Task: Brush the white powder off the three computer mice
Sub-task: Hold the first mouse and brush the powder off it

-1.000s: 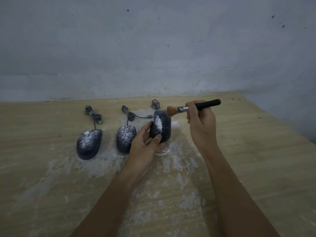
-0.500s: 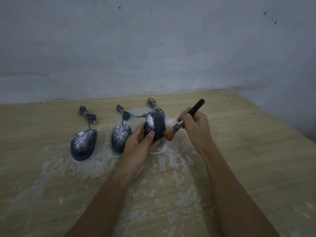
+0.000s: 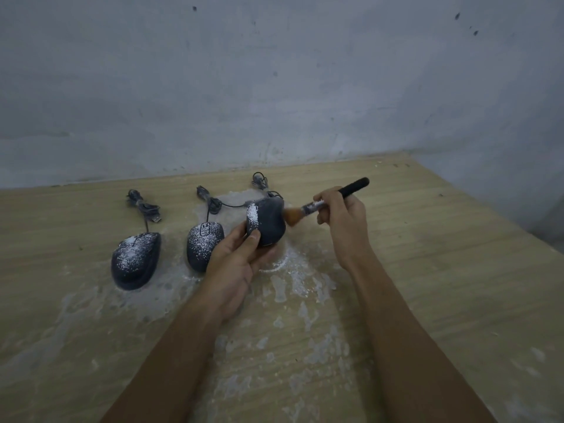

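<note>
Nearest, the table (image 3: 457,285) is seen smeared with white powder (image 3: 305,346) between the two forearms. Just beyond, the held mouse (image 3: 270,222) is kept clear of the table and tipped on its side in the left hand (image 3: 241,257): the thumb is pressed on its near end and the fingers are curled round behind it. A band of powder is left along its left edge, while the rest of the shell looks mostly dark. To its right, the brush (image 3: 308,209) is pinched at the metal collar by the thumb and fingers of the right hand (image 3: 345,221), and the bristles are laid against the mouse's right flank. The mouse is judged light and stiff, with a smooth shell made slippery by powder; it is best taken by the sides and underside, so that the top is left open to the bristles. Its cable is attached behind and may tug if it is turned far. The middle mouse (image 3: 203,244), just beside the left hand, and the left mouse (image 3: 135,259), farther off, lie flat on the table and are thickly dusted. Behind them the bundled cables (image 3: 143,206) are laid, and the grey wall (image 3: 274,87) is seen last.
</note>
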Available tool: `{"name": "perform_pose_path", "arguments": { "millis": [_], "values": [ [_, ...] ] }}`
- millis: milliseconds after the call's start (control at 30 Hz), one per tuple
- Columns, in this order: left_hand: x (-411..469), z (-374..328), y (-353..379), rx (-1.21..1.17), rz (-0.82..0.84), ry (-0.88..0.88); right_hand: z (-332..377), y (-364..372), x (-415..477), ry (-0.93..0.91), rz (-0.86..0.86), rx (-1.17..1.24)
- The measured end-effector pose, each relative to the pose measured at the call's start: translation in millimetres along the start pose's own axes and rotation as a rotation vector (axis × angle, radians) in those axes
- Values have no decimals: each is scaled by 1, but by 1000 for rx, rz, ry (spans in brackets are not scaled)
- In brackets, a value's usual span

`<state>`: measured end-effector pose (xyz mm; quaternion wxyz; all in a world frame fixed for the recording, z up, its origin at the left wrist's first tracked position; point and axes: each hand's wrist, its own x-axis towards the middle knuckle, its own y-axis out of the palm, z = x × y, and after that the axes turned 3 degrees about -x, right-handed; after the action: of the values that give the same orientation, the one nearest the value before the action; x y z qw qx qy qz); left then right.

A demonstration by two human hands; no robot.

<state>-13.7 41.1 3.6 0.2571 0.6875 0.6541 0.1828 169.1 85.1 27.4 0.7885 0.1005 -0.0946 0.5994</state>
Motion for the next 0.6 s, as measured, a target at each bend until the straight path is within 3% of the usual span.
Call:
{"name": "perform_pose_path", "arguments": {
  "millis": [100,267,400,600],
  "values": [
    [1,1,0,-20,9,-8,-3,4,0,5,-39,-47],
    [0,0,-1,-21,12,-2,-3,0,-4,-12,101,-71],
    [0,1,2,11,-5,31,-1,2,0,-33,-10,-29],
    [0,4,2,130,-45,99,3,3,-4,-104,77,-108]
  ]
}}
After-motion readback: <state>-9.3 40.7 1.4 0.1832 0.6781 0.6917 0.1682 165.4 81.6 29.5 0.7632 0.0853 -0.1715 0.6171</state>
